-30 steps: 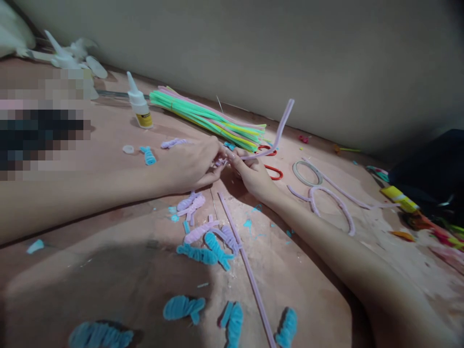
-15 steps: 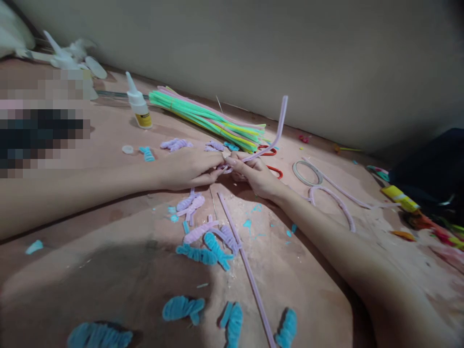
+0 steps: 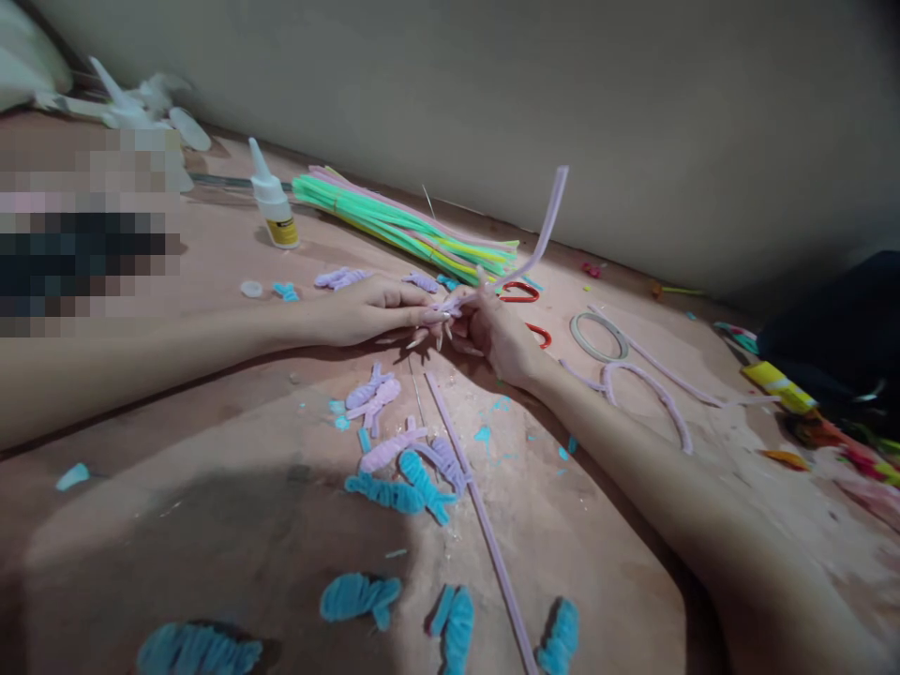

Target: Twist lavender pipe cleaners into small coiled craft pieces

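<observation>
A lilac pipe cleaner (image 3: 547, 232) lies pinched between the fingertips of the left hand (image 3: 383, 311) and right hand (image 3: 501, 328) at center frame, its free end rising upper right. Red-handled scissors (image 3: 521, 292) lie beside the right hand; blue twisted pieces (image 3: 358, 597) dot the lower frame.

Single head-worn view from above the forearms, facing forward and down across the tabletop (image 3: 267, 487).

The left hand (image 3: 369, 311) reaches in from 9 o'clock, the right hand (image 3: 507, 339) from 4 o'clock, fingers (image 3: 434, 317) bent close together.
</observation>
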Available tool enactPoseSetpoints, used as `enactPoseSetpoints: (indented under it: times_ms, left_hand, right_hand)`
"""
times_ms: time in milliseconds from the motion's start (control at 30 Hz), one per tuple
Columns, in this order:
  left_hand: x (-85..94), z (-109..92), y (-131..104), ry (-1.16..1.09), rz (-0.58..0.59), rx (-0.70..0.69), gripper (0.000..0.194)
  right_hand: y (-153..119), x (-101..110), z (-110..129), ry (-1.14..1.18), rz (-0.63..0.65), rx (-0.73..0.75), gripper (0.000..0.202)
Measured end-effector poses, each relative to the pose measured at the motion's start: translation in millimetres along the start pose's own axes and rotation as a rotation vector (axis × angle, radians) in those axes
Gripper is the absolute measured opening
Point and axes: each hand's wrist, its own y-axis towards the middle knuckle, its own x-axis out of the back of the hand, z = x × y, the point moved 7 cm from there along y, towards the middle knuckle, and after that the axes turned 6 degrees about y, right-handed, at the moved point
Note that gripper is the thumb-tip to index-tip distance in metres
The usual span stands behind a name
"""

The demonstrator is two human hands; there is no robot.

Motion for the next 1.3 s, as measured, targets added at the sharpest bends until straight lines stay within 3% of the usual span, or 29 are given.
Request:
enactPoseSetpoints:
  times_ms: [133, 233, 333, 567, 767, 1067, 1300]
  left_hand:
    - [0.9, 2, 0, -0.083, 0.0, 0.073, 0.04]
    - [2.9, 6, 0, -0.157, -0.031, 0.126, 0.035]
    - [-0.4, 10, 1, -0.188, 0.011, 0.161, 0.036]
    - [-1.2, 16, 2, -0.28, 0.044, 0.15, 0.039]
    - [-1.3, 21, 2, -0.25, 0.086, 0.123, 0.039]
    - [0.4, 21, 3, -0.138, 0.041, 0.08, 0.044]
    - [5.4, 12, 5, 0.063, 0.07, 0.07, 0.047]
  right_hand:
    - [2, 3, 5, 0.053, -0.067, -0.03, 0.072]
    - [4, 12, 7, 0.038, -0.159, -0.024, 0.071]
    - [4, 16, 4, 0.041, -0.199, -0.011, 0.068]
    - [2, 12, 6, 0.182, -0.231, -0.035, 0.061]
    - [4, 17, 8, 0.253, -0.297, -0.039, 0.043]
    - [2, 7, -8, 0.14, -0.085, -0.015, 0.039]
    - [2, -4, -1, -0.18, -0.002, -0.014, 0.053]
